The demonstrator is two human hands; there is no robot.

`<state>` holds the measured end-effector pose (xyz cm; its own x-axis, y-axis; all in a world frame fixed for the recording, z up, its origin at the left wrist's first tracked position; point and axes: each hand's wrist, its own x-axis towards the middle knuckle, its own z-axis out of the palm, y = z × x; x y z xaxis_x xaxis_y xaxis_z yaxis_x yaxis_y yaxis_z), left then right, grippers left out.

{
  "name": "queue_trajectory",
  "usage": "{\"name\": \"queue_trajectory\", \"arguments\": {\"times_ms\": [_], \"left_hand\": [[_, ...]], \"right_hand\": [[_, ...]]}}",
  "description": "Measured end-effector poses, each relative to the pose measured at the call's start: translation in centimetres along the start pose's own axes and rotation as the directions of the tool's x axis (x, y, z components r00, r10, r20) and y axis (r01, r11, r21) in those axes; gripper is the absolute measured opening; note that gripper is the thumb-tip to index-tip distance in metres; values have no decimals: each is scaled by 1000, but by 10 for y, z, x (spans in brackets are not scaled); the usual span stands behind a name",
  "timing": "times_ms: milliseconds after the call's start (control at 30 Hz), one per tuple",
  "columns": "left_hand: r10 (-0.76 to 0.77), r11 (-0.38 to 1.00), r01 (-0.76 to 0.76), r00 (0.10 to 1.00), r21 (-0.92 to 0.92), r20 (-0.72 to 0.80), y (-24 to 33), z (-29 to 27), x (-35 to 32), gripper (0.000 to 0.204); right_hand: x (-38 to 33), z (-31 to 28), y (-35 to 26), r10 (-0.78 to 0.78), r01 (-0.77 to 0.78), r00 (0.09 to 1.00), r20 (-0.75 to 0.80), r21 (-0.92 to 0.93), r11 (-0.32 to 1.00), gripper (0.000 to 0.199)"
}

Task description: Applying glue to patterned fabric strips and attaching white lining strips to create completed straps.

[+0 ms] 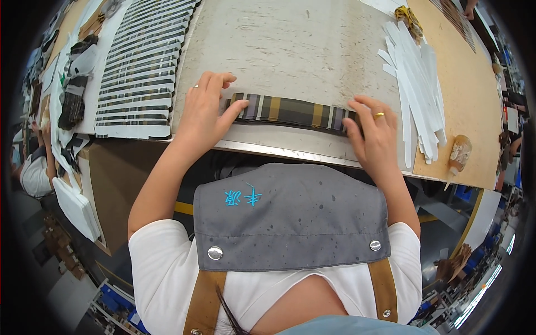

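Observation:
A stack of plaid fabric strips (298,111), dark green with mustard, lilac and white bands, lies crosswise near the front edge of the grey work board (279,50). My left hand (209,109) is at its left end, the thumb resting on the cloth and the other fingers spread apart above the board. At the right end, my right hand (377,131), with a ring on one finger, curls its thumb and fingers around the stack. The cloth under the right fingers is partly hidden.
Rows of plaid strips with white strips between them (139,72) lie on the left. Loose white strips (413,84) are heaped on the right, near a brush-like tool with a tan body (459,153). A dark bundle (75,84) sits far left. Another person (36,170) is at the left edge.

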<state>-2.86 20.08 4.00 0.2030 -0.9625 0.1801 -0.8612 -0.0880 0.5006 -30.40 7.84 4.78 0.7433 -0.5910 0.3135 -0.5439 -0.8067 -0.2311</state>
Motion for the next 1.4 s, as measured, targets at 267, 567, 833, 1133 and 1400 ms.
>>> {"name": "queue_trajectory", "arguments": {"times_ms": [267, 567, 833, 1133, 1400], "left_hand": [[98, 992, -98, 995, 75, 1, 2, 7, -17, 47], [-97, 934, 125, 990, -334, 99, -10, -1, -19, 42], [-118, 923, 98, 993, -373, -31, -12, -5, -4, 32], [166, 968, -142, 980, -206, 108, 4, 14, 29, 23], [-25, 843, 45, 999, -536, 44, -9, 5, 38, 12]], "right_hand": [[41, 31, -31, -140, 58, 972, 190, 383, 922, 37], [56, 37, -26, -174, 15, 934, 312, 452, 892, 31], [60, 40, -26, -70, -140, 940, 334, 564, 814, 25], [63, 40, -28, 17, -168, 964, 265, 558, 813, 20], [61, 5, 10, 8, -125, 964, 264, 430, 894, 17]]}}
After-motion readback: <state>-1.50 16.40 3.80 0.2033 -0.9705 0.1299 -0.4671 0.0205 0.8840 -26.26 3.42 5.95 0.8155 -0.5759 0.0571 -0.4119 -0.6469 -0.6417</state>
